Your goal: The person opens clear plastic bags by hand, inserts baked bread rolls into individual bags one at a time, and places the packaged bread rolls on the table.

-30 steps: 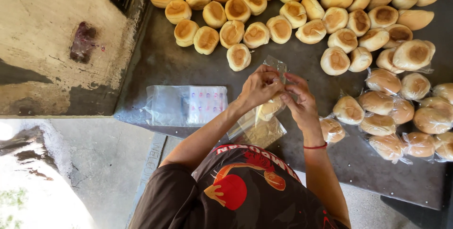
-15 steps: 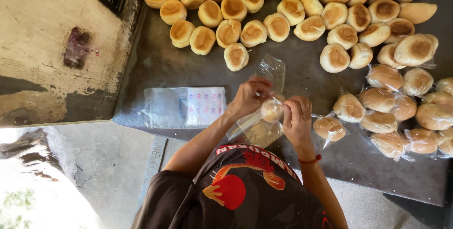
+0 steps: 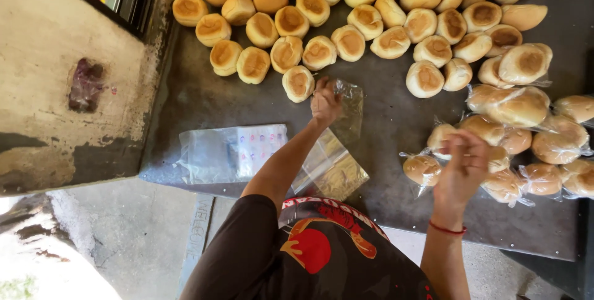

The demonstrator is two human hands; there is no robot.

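Left hand (image 3: 326,101) pinches crinkly clear bag (image 3: 349,105); right hand (image 3: 464,162) rests on wrapped round buns (image 3: 495,151) (glossy film), hands apart.

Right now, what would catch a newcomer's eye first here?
The spread of golden unwrapped buns across the far part of the dark table, then the bagged buns piled at right. The left hand touches a clear plastic bag; the right hand hovers at the bagged pile.

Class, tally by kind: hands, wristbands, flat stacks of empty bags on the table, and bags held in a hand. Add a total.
Hands: 2
Wristband: 1
Bag stacks: 2
Held bag: 1
Total: 6
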